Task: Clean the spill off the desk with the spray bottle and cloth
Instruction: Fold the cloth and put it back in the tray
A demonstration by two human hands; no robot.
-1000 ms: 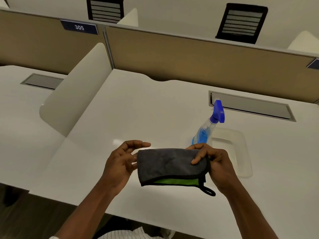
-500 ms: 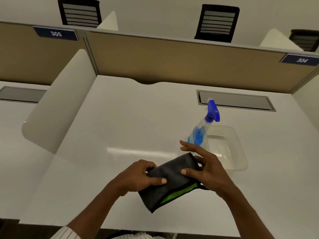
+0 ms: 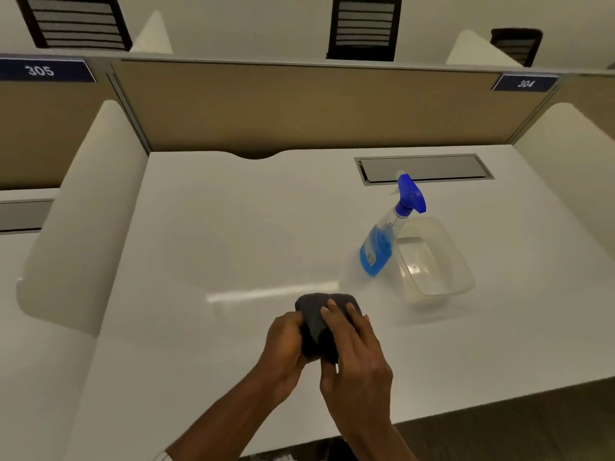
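The cloth [image 3: 321, 322] is bunched into a dark wad between both hands, held low over the near middle of the white surface [image 3: 206, 247]. The left hand [image 3: 287, 352] is curled around its left side, fingers clenched on the fabric; the right hand [image 3: 354, 357] lies over the top and right side, fingers [image 3: 332, 311] pressed flat onto it, so both hands grasp the cloth. Whether the wad touches the surface cannot be told.

The spray bottle [image 3: 382, 242], part full of blue liquid, stands upright and untouched beyond the hands to the right, just beside a clear plastic tub [image 3: 462, 261].

No spill shows plainly; only a pale glare streak lies ahead of the cloth. By the look of it, the task is at its start: the cloth is being readied, while spraying and wiping remain to be done.

A second ago the cloth was stretched out flat between the hands with its green edge showing; half a second ago it was half folded. Now it is balled up and the green is hidden.
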